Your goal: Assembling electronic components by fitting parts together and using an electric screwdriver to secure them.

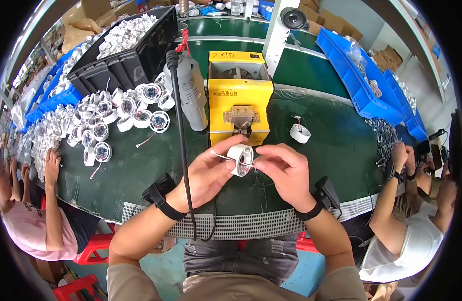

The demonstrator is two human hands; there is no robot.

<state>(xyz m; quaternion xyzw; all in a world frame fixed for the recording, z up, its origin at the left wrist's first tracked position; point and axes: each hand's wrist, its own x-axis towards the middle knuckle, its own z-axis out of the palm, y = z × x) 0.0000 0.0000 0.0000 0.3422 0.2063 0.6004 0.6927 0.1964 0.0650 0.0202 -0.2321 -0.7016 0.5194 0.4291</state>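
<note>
Between my hands, just in front of the yellow machine, is a white round housing with thin wires. My left hand grips the housing, thumb and fingers closed on its rim. The fingertips of my right hand are pinched together at the housing's open side, on a thin wire. Right of the machine, a single white housing with a short wire lies on the green bench. A grey power tool with a black cable stands upright against the machine's left side.
Many white housings with circuit boards lie at the left, in front of a black crate heaped with small white parts. Blue bins and a pile of dark wires are at the right. Co-workers sit at both sides. The black cable hangs over my left forearm.
</note>
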